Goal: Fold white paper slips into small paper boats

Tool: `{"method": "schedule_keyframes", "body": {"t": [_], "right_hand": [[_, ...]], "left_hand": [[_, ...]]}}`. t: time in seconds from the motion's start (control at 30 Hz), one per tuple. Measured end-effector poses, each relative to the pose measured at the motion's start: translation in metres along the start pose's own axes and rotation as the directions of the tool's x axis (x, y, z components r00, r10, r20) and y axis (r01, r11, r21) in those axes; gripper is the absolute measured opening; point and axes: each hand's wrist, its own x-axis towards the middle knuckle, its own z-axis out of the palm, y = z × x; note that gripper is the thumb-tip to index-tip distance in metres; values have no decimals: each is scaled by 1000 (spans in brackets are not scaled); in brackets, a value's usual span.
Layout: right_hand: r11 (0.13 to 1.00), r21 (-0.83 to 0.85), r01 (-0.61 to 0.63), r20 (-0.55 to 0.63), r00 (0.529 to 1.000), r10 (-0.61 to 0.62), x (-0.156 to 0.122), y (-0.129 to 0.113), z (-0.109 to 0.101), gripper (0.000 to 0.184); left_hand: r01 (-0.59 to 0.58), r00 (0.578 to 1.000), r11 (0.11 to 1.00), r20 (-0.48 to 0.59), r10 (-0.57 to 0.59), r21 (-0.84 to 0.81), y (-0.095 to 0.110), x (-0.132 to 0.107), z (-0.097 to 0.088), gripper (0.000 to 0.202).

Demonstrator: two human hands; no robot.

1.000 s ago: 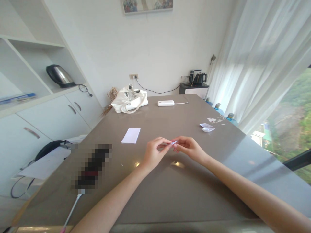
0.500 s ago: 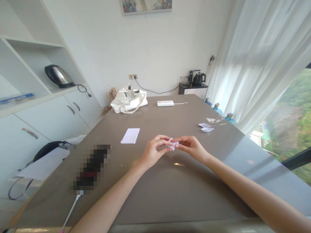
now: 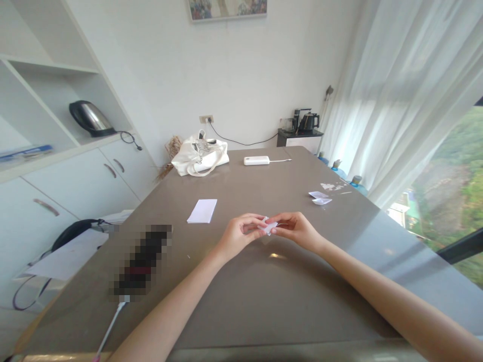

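Between my two hands is a small piece of folded white paper [image 3: 269, 228], held just above the table. My left hand [image 3: 241, 234] pinches its left side, thumb below and fingers on top. On the other side, my right hand [image 3: 296, 230] grips the paper between thumb and fingertips. Fingers cover part of the paper, so its full shape cannot be made out. To the right lie two folded paper boats [image 3: 321, 201], close together. A stack of white paper sheets [image 3: 203, 211] rests left of my hands.
On the brown table [image 3: 241, 301] lie a white bag [image 3: 196, 158], a white power bank [image 3: 256, 160] with a short cable, and paper scraps [image 3: 332, 186] near the right edge. A pixelated dark object [image 3: 143, 261] with a cable [image 3: 109, 329] sits at left.
The folded paper has shifted slightly in my fingers and shows a little more of its surface. Both hands stay in nearly the same place; nothing else has moved.
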Motion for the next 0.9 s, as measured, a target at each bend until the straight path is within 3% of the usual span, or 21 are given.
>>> {"method": "schedule_keyframes", "body": {"t": [0.23,0.5,0.67,0.9], "right_hand": [[977,-185,104,-1,994,-106,-1,-2,2,27],[812,-543,212,-38,960,-276,-6,-4,2,19],[768,-593,241,-64,937,-343,-6,-4,3,19],[770,-579,268,-70,925,-374,-7,-4,2,18]], "left_hand": [[-12,1000,999,-20,13,39,0,-1,1,15],[-3,997,996,-76,9,86,5,0,4,18],[93,991,996,-93,-94,-17,7,-1,3,25],[91,989,996,-118,-93,-23,8,0,1,24]]}}
